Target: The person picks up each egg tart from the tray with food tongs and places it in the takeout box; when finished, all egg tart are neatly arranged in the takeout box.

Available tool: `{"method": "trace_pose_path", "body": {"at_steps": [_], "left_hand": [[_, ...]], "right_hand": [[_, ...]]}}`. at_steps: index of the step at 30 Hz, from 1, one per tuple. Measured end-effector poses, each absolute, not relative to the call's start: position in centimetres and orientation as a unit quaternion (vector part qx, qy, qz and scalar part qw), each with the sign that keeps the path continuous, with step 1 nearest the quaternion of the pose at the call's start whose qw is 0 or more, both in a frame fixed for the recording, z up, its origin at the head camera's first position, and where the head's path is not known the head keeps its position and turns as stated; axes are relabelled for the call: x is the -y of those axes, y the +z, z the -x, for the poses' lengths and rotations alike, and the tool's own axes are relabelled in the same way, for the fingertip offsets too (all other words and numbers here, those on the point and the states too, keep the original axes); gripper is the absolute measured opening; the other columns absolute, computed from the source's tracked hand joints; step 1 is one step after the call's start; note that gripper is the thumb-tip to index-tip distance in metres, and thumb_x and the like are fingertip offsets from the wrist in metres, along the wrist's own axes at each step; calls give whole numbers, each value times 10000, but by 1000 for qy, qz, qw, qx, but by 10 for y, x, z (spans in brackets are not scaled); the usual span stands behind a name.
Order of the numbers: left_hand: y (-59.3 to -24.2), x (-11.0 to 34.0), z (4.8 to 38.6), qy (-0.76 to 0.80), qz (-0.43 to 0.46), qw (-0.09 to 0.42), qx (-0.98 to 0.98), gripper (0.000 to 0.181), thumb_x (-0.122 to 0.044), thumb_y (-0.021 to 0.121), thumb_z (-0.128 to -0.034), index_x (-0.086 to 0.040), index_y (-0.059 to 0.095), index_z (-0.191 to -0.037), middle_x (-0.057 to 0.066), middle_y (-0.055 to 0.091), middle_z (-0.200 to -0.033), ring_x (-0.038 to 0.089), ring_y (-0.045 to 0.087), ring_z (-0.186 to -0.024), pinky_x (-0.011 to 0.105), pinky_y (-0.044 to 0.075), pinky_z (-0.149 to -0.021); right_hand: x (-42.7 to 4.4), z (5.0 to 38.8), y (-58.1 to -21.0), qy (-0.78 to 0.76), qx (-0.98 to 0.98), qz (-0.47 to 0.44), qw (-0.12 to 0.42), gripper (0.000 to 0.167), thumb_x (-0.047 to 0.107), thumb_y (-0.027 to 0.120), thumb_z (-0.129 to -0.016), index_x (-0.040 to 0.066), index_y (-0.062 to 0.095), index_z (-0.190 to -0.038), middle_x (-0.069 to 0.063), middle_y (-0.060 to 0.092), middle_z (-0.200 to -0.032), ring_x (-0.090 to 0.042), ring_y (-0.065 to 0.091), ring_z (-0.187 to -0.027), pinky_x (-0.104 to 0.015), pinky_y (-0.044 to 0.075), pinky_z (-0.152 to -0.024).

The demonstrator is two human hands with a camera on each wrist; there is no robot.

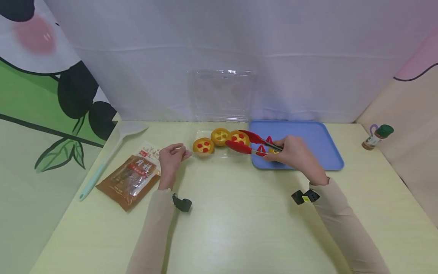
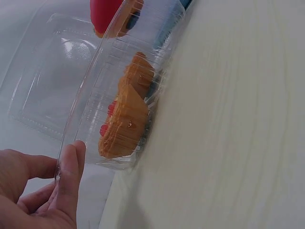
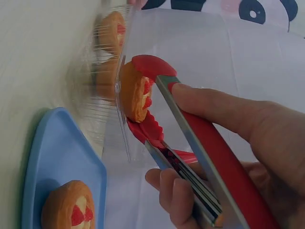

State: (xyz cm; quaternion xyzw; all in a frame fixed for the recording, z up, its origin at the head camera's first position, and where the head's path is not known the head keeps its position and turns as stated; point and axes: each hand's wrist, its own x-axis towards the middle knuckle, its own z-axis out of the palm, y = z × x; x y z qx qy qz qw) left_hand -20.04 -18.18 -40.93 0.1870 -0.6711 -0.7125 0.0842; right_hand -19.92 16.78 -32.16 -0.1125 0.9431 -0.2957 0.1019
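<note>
My right hand [image 1: 297, 156] grips red-tipped tongs [image 3: 190, 138], whose ends clasp a tart [image 3: 136, 93] topped with red pieces, at the right rim of the clear plastic box [image 1: 222, 155]. Inside the box sit two more tarts, one with red pieces [image 1: 203, 145] and one with pale yellow wedges [image 1: 219, 136]. My left hand [image 2: 43, 191] pinches the box's left rim between thumb and fingers. The box's clear lid [image 1: 224, 95] stands raised at the back. Another tart [image 3: 69, 205] lies on the blue tray [image 1: 308, 144], partly hidden by my right hand in the head view.
Left of my left hand lies a brown food packet [image 1: 131, 177], with a white spatula with a mint handle [image 1: 102, 167] beyond it. A green-capped bottle [image 1: 377, 136] is near the table's right edge. A pale cloth [image 1: 308, 76] hangs behind the table.
</note>
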Motion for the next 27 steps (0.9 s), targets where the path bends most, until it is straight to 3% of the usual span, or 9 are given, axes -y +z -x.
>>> {"method": "trace_pose_path", "body": {"at_steps": [2,5,9,17,27], "left_hand": [[-408,182,201,-715,-187,81,669,327,-27,589,-963,129,563,-1248,23,652,-762,48,682,-618,182,616,-703],[-408,182,202,-720,-188,76,663,331,-25,590,-961,132,560,-1251,33,655,-768,55,685,-615,187,617,-703],[-407,183,204,-723,-192,73,660,338,-25,592,-960,126,557,-1261,54,661,-791,63,688,-624,200,619,-714],[-407,183,204,-717,-178,86,669,327,-25,592,-960,137,563,-1242,79,668,-804,50,685,-620,189,617,-706],[-410,182,201,-706,-162,99,682,306,5,582,-955,147,571,-1226,11,657,-749,26,677,-610,181,616,-692]], "right_hand": [[-163,201,-320,-285,-945,127,100,334,345,819,-782,37,694,-815,65,258,-532,-105,179,-474,-206,139,-422],[-156,205,-317,-256,-952,142,93,498,318,824,-778,129,405,-586,41,170,-571,-113,152,-506,-220,124,-450],[-146,209,-310,-218,-961,145,87,613,315,827,-770,168,272,-557,40,153,-577,-115,173,-507,-229,153,-466],[-125,215,-303,-155,-972,159,74,604,356,840,-750,158,313,-529,38,187,-542,-119,258,-465,-212,156,-433],[-108,223,-326,-181,-969,161,45,585,344,844,-744,156,323,-556,42,177,-576,-111,189,-502,-214,119,-432]]}}
